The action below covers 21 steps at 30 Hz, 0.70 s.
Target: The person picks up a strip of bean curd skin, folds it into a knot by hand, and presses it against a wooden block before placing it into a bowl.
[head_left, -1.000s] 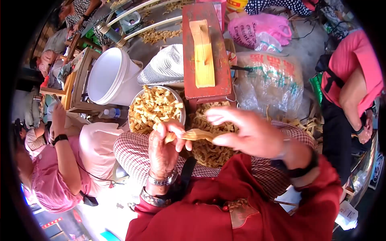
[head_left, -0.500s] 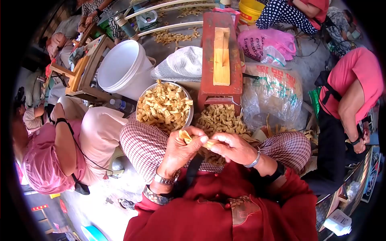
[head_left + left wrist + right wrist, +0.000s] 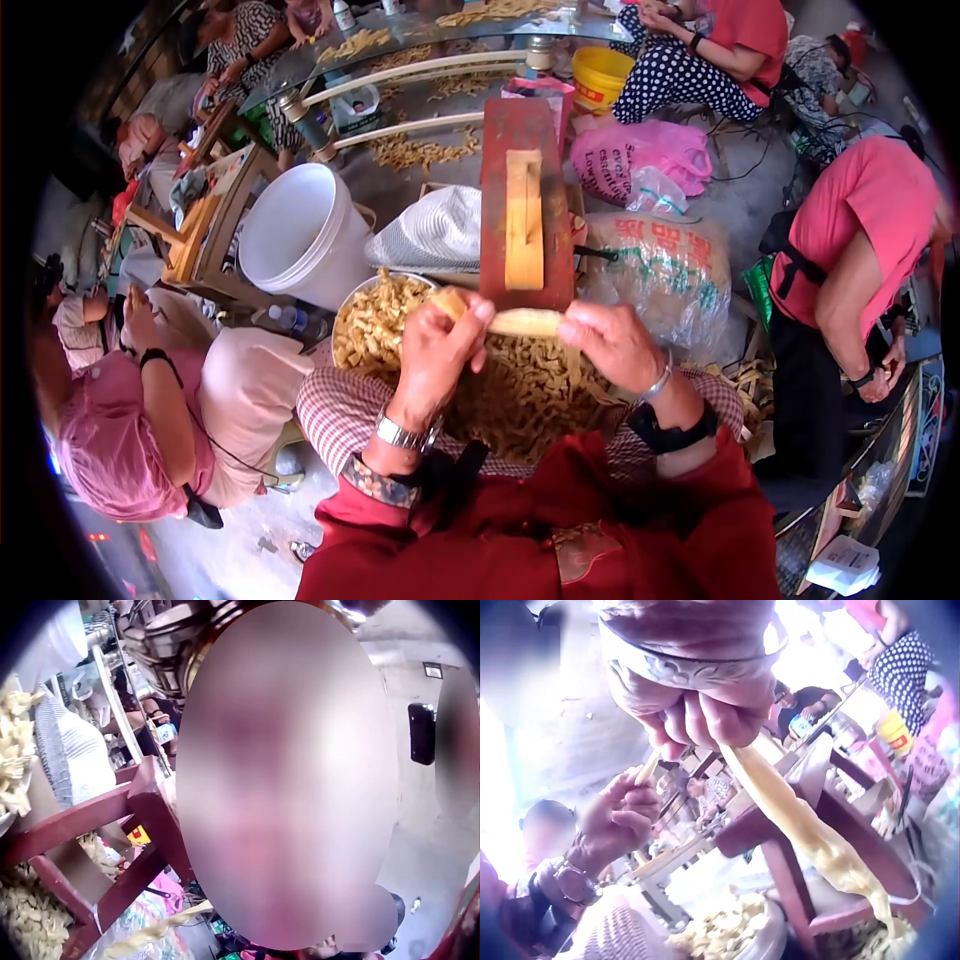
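- Fingers of the left hand [image 3: 438, 348] are curled, with the thumb and index finger clamped on a pale strip [image 3: 527, 322].
- On the right hand [image 3: 615, 342], thumb and fingers pinch the same strip; in the right wrist view the other fingers are curled in toward the palm.
- Between the two sets of fingertips, the strip runs roughly level, and the hands are apart.
- At the left thumb, a folded bit of strip shows just above the knuckles; how it is folded cannot be told.
- From the right fingers, a long twisted length [image 3: 802, 829] hangs down in the right wrist view.
- Below the fingers lies a heap of brownish pieces [image 3: 520, 395], with checked cloth [image 3: 338, 402] on either side.
- Just left of the left fingers is a round bowl [image 3: 772, 934] filled with short, folded yellowish pieces [image 3: 375, 325].
- Directly beyond the fingers stands a red bench [image 3: 496, 230], carrying a notched wooden block [image 3: 524, 235].
- Farther out, left of the bench, are a light mesh sack [image 3: 430, 238] and a white bucket [image 3: 345, 255].
- Beyond the right fingers sits a clear plastic bag [image 3: 665, 275] with red lettering, and past it a pink bag [image 3: 640, 160].
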Available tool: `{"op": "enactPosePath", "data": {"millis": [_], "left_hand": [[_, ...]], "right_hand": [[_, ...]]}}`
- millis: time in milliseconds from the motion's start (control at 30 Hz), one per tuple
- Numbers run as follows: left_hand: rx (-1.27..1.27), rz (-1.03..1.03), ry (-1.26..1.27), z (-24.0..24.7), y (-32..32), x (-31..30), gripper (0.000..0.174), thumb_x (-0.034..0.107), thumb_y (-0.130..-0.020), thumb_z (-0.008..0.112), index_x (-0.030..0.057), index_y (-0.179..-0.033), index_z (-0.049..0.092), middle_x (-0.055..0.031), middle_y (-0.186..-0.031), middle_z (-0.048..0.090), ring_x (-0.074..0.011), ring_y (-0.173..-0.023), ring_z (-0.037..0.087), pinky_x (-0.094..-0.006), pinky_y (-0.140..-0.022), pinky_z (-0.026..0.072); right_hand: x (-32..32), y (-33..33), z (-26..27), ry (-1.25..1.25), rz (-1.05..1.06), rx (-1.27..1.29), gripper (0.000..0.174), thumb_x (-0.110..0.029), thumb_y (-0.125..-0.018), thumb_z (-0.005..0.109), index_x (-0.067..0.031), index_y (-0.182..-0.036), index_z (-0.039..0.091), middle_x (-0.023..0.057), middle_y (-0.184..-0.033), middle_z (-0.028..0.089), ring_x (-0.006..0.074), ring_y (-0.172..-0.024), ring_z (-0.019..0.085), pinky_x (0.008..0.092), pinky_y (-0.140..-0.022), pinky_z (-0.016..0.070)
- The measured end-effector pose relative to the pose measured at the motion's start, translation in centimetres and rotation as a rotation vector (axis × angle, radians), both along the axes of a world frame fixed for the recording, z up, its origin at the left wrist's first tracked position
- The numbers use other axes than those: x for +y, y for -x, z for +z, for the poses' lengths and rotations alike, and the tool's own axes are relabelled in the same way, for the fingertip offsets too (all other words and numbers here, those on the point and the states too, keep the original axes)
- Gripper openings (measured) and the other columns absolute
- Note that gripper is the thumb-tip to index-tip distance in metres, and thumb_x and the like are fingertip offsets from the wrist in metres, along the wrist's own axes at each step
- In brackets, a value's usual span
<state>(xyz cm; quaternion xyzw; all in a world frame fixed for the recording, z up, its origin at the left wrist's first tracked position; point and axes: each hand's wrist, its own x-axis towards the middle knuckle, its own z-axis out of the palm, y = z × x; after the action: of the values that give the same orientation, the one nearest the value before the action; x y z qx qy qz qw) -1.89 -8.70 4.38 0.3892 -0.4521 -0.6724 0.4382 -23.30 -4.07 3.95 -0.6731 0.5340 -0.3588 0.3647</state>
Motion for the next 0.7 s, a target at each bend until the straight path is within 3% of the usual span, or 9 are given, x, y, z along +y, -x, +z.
{"op": "enactPosePath", "data": {"millis": [67,100,133,300,500,600,700], "left_hand": [[-0.083,-0.007,0.126,0.2,1.7,-2.5,0.011,0.01,-0.09,0.058,0.002,-0.082,0.056,0.0021,-0.058,0.052,-0.0043,-0.042,0.044,-0.0184,-0.038,0.0348],[-0.095,-0.004,0.142,0.1,2.6,-3.7,0.011,0.01,-0.09,0.059,0.0024,-0.082,0.056,0.0024,-0.057,0.052,-0.0042,-0.042,0.044,-0.0183,-0.038,0.0346],[-0.109,-0.001,0.158,-0.2,3.3,-4.8,0.012,0.011,-0.09,0.059,0.0029,-0.082,0.056,0.0027,-0.057,0.053,-0.0041,-0.041,0.044,-0.0182,-0.038,0.0344],[-0.013,0.059,0.165,-0.6,5.1,-8.3,0.012,0.011,-0.09,0.06,0.0032,-0.082,0.056,0.003,-0.055,0.05,-0.0036,-0.041,0.043,-0.0183,-0.039,0.0335],[-0.142,0.043,0.229,0.7,4.6,-10.1,0.013,0.016,-0.089,0.061,0.004,-0.086,0.057,0.0045,-0.059,0.05,-0.0024,-0.046,0.041,-0.0182,-0.041,0.0345],[-0.258,0.05,0.246,0.0,5.2,-11.2,0.014,0.017,-0.088,0.062,0.0043,-0.083,0.058,0.0052,-0.059,0.05,-0.0022,-0.047,0.041,-0.019,-0.042,0.034],[-0.42,0.063,0.267,-3.9,6.3,-12.7,0.017,0.012,-0.087,0.062,0.0027,-0.074,0.058,0.0058,-0.06,0.05,-0.0024,-0.052,0.039,-0.0218,-0.044,0.0325]], "right_hand": [[-2.3,1.4,0.2,0.091,-0.045,0.073,0.032,-0.028,-0.09,0.054,0.0001,-0.075,0.055,0.0077,-0.058,0.044,0.0138,-0.053,0.043,0.0315,-0.051,0.0368],[-3.3,2.0,0.3,0.12,-0.079,0.131,0.031,-0.031,-0.09,0.051,-0.0027,-0.077,0.053,0.0173,-0.061,0.049,0.0341,-0.054,0.051,0.0394,-0.051,0.0384],[-4.3,2.5,0.3,0.116,-0.093,0.139,0.031,-0.031,-0.09,0.051,-0.0028,-0.077,0.053,0.0182,-0.062,0.049,0.0369,-0.058,0.051,0.0411,-0.053,0.0387],[-7.9,3.2,-0.3,0.145,-0.155,0.142,0.031,-0.03,-0.09,0.051,-0.002,-0.077,0.052,0.0194,-0.066,0.051,0.0392,-0.065,0.052,0.0439,-0.057,0.0389],[-9.6,3.1,1.1,0.168,-0.14,0.221,0.029,-0.029,-0.091,0.049,-0.0027,-0.078,0.052,0.0194,-0.068,0.054,0.0397,-0.068,0.054,0.045,-0.059,0.0401],[-10.1,3.1,0.8,0.143,-0.212,0.248,0.029,-0.027,-0.09,0.051,-0.0011,-0.077,0.053,0.0166,-0.062,0.046,0.0309,-0.057,0.048,0.0388,-0.055,0.0371],[-11.0,3.1,-3.2,0.13,-0.227,0.387,0.026,-0.026,-0.089,0.05,-0.0038,-0.078,0.055,0.0193,-0.069,0.057,0.0399,-0.069,0.057,0.048,-0.06,0.0419]]}}
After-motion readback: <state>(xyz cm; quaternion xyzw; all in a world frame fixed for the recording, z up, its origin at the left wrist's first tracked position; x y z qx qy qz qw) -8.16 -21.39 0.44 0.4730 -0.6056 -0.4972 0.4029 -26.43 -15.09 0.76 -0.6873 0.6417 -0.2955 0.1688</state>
